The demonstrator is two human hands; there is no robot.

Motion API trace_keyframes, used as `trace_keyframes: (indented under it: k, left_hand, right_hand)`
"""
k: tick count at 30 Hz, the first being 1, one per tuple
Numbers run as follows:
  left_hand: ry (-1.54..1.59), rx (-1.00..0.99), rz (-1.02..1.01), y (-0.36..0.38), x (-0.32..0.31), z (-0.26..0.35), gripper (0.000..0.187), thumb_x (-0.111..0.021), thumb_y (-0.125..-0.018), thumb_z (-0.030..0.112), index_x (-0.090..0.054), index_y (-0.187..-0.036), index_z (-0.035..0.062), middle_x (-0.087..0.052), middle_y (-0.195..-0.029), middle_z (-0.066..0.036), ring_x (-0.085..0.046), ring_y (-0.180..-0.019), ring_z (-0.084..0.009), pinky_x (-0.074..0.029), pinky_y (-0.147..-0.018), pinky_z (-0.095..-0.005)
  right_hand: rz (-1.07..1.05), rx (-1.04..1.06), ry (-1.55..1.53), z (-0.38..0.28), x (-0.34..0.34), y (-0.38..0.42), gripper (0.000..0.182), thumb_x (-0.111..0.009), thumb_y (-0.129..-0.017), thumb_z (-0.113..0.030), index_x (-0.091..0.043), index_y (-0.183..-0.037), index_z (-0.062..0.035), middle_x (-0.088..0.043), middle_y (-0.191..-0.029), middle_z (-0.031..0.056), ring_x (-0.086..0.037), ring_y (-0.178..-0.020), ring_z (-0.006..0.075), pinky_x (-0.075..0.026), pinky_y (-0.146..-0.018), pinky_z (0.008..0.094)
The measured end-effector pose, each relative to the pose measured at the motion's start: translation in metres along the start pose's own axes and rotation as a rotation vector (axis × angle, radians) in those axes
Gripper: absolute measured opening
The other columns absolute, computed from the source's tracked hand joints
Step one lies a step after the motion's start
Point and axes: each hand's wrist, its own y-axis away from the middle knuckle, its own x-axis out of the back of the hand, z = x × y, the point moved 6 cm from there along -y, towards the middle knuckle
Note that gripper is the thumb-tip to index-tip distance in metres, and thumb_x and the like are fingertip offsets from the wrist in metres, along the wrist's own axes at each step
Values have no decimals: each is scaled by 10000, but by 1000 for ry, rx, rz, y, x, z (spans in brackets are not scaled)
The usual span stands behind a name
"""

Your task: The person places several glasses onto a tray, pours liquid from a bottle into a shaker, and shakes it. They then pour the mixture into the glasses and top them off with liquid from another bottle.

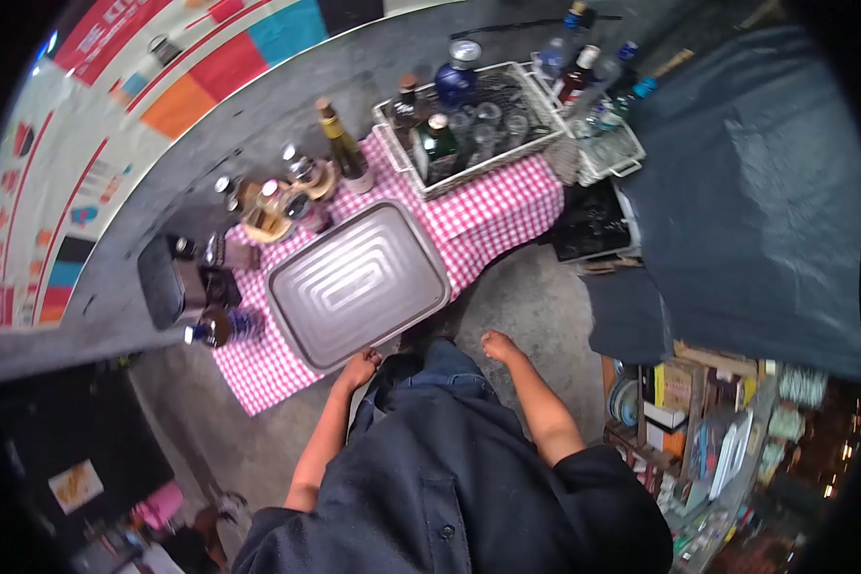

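My left hand [362,368], fingers curled in, hangs by the near edge of the table, just below the corner of a large grey metal tray [359,284]. The tray has ridged rectangular rings and lies on a pink checked tablecloth [493,206]. My right hand [496,346] is a loose fist over the floor, right of the tray and apart from it. Nothing shows in either hand. Behind the tray stand a tall corked bottle [344,148] and several small bottles on round wooden boards [266,228].
At the table's back right, a white wire basket [493,158] holds bottles and glasses; another wire rack [610,143] stands beside it. A blue-capped bottle [222,327] and a black container [163,282] are at left. Dark sheeting [756,191] hangs right, above crowded shelves [679,402].
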Motion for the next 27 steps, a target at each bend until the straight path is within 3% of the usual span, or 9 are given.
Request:
trace_keyframes:
  k: [1,3,5,7,11,13,14,21,27]
  left_hand:
    - [-14,-29,-31,-1,3,17,248,-507,-966,219,-588,-1089,19,-633,-934,-74,-590,-835,-171,-478,-745,-324]
    - [13,-84,-129,2,1,47,256,-519,-964,227,-581,-1102,20,-626,-947,-61,-586,-827,-176,-480,-746,-321]
    - [61,-70,-188,3,-1,57,258,-527,-958,228,-585,-1105,24,-619,-938,-45,-572,-825,-159,-468,-756,-310]
    - [-81,-148,-161,-3,11,87,310,-534,-958,236,-598,-1136,-10,-663,-1045,-124,-596,-1013,-216,-442,-925,-341]
    - [-95,-294,-204,-20,24,136,290,-545,-957,236,-595,-1134,12,-648,-1000,-96,-591,-984,-212,-446,-907,-332]
    - [-79,-346,-206,-23,30,167,300,-557,-959,249,-594,-1135,10,-646,-979,-88,-592,-937,-199,-456,-866,-326]
    - [-71,-280,-172,-14,33,188,286,-541,-967,235,-589,-1148,18,-650,-979,-76,-593,-893,-169,-464,-817,-314]
    - [169,-344,-73,-21,47,224,274,-506,-988,204,-572,-1187,28,-661,-1005,-71,-607,-856,-149,-476,-756,-292]
    - [156,-365,74,-39,23,264,229,-517,-963,111,-573,-1143,-19,-666,-992,-100,-613,-877,-174,-486,-820,-320]
  right_hand:
    - [40,-15,-12,-4,0,6,218,-530,-868,-157,-603,-1017,-16,-640,-769,82,-588,-597,169,-489,-558,317]
    - [-100,22,-128,-3,-17,18,225,-544,-879,-131,-592,-1054,1,-644,-811,78,-589,-646,152,-490,-605,307]
    - [-18,40,-81,-18,-15,55,242,-546,-900,-123,-587,-1094,16,-649,-874,80,-596,-729,151,-496,-682,297]
    - [70,52,-138,-30,-15,65,293,-557,-913,-157,-584,-1158,1,-667,-972,116,-628,-844,191,-504,-780,320]
    - [169,-6,-90,-58,4,97,334,-574,-916,-187,-580,-1209,-26,-668,-1077,155,-639,-978,241,-491,-871,342]
    - [199,27,-77,-68,13,103,369,-584,-896,-247,-602,-1186,-18,-664,-1121,194,-637,-1058,319,-486,-922,392]
    - [189,-21,-94,-68,17,102,370,-584,-894,-236,-598,-1193,-19,-665,-1113,199,-643,-1049,310,-489,-917,390]
    - [77,55,2,-97,66,79,370,-577,-913,-212,-566,-1232,-26,-654,-1145,200,-632,-1053,298,-483,-910,370]
    - [-21,181,12,-121,146,53,362,-560,-922,-188,-546,-1242,-18,-665,-1111,202,-640,-1034,287,-483,-899,374]
